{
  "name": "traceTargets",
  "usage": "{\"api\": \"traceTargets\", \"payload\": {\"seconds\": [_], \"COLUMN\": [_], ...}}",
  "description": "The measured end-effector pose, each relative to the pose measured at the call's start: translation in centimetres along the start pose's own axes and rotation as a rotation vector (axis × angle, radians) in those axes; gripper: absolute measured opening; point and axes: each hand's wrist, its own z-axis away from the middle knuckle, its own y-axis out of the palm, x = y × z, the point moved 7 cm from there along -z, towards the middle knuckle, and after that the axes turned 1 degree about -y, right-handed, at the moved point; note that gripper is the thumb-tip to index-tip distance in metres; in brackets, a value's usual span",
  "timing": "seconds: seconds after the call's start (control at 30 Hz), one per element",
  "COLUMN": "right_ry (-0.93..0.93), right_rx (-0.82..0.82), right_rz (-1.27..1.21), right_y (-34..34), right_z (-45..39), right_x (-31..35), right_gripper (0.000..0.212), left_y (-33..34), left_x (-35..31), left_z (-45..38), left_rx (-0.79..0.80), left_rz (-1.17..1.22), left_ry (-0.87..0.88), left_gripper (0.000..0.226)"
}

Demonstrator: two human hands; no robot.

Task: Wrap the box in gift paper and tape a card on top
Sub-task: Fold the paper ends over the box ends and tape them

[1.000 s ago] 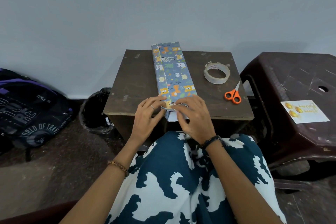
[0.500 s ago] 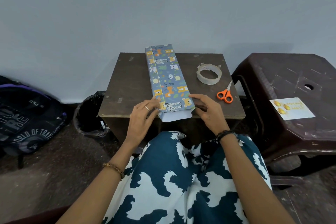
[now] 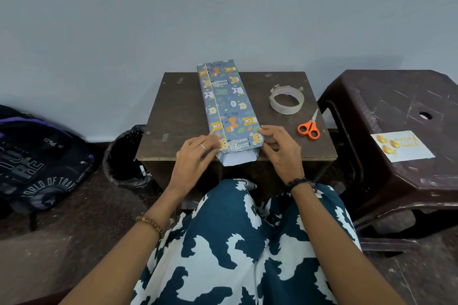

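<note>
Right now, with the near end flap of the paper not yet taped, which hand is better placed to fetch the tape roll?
Probably the right hand. The tape roll and scissors lie on its side of the wrapped box, so no crossing over. The left hand rests at the box's other near corner and can steady it.

The backpack (image 3: 37,163) is cut off by the left edge; writing on the card (image 3: 402,145) is too small to read; the bin (image 3: 124,156) is partly hidden behind the table (image 3: 178,116).
</note>
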Motion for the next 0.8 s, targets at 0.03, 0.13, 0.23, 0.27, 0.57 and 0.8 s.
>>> {"api": "traceTargets", "payload": {"seconds": [0.03, 0.13, 0.23, 0.27, 0.57, 0.8], "right_ry": [-0.004, -0.008, 0.01, 0.012, 0.07, 0.025], "right_rx": [-0.006, -0.005, -0.002, -0.006, -0.013, 0.031], "right_rz": [0.008, 0.036, 0.065, 0.075, -0.008, 0.046], "right_y": [0.0, 0.1, 0.2, 0.2, 0.2, 0.0], "right_z": [0.0, 0.1, 0.1, 0.1, 0.2, 0.3], "right_x": [0.2, 0.5, 0.1, -0.1, -0.7, -0.3], "right_gripper": [0.023, 0.024, 0.027, 0.024, 0.018, 0.015], "left_y": [-0.1, -0.2, 0.0, 0.1, -0.2, -0.4], "left_x": [-0.2, -0.4, -0.1, 0.0, 0.2, 0.1], "left_z": [-0.1, -0.3, -0.2, -0.1, -0.5, -1.0], "left_rx": [0.001, 0.011, 0.038, 0.044, 0.058, 0.121], "left_rz": [-0.014, -0.03, 0.0, 0.012, 0.076, 0.004], "left_ry": [0.024, 0.062, 0.06, 0.057, -0.016, 0.106], "left_gripper": [0.009, 0.009, 0.009, 0.01, 0.011, 0.012]}}
